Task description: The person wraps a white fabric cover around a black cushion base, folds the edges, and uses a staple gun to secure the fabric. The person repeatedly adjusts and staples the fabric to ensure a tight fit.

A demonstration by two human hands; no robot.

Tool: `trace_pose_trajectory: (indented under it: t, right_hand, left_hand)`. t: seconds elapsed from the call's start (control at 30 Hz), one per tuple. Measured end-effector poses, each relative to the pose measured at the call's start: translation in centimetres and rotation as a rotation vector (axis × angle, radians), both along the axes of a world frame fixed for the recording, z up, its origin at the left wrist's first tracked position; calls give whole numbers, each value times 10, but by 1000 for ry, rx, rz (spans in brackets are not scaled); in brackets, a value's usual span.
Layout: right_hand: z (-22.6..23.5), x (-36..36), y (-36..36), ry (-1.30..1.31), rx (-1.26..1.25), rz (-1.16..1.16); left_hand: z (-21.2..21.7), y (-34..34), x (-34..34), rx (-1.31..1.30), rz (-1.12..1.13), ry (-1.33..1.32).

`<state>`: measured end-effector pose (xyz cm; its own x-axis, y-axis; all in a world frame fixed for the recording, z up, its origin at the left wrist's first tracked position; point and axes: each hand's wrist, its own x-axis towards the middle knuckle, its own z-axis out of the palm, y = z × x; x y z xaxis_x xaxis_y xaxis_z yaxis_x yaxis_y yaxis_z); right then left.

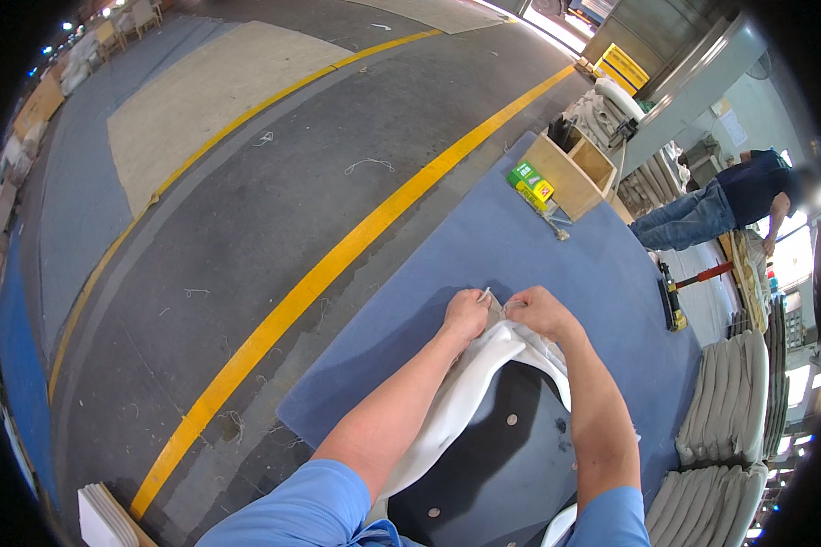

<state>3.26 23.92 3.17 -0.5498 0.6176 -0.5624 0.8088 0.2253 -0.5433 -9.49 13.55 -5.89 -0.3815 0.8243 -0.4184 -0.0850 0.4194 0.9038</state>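
**Both hands gather white cover at the rim of a dark seat shell**

Blue short sleeves and two bare forearms rise from the lower edge toward a black, curved moulded seat shell point(506, 456), dotted with small round fastener heads, which lies on a blue felt-covered bench point(483, 246). Over the shell's far rim a white, padded fabric cover point(470, 387) is draped, running back along the left forearm. The left hand point(466, 314) is closed in a pinch on the cover's bunched edge; the right hand point(538, 310) is closed on the same edge just beside it, and a thin white cord or thread end pokes up between them. What exactly the fingertips clamp is hidden by the knuckles.

The cover looks soft, light and limp, likely to sag and slide off the smooth shell unless held taut, so a grip at the hem, close to the rim, seems the surest hold. The shell appears stiff and would best be steadied by its edge.

Farther along the bench stand an open wooden box point(576, 169) with a green and yellow carton point(531, 185) beside it. Stacks of pale cushion pieces point(730, 401) sit to the right, and another person in dark top and jeans point(725, 205) bends nearby. Yellow lines point(337, 264) cross the grey workshop floor point(246, 237).
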Motion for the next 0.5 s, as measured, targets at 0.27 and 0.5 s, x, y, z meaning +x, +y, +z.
trace_pose_trajectory:
  t: [0.27, 0.5]
  right_hand:
    - [3, -4, 2, -79, 49, 36]
    - [-1, -8, -1, -118, 177, 113]
  left_hand:
    - [10, -2, 0, -7, -8, 0]
    - [3, -6, 1, 69, 32, -31]
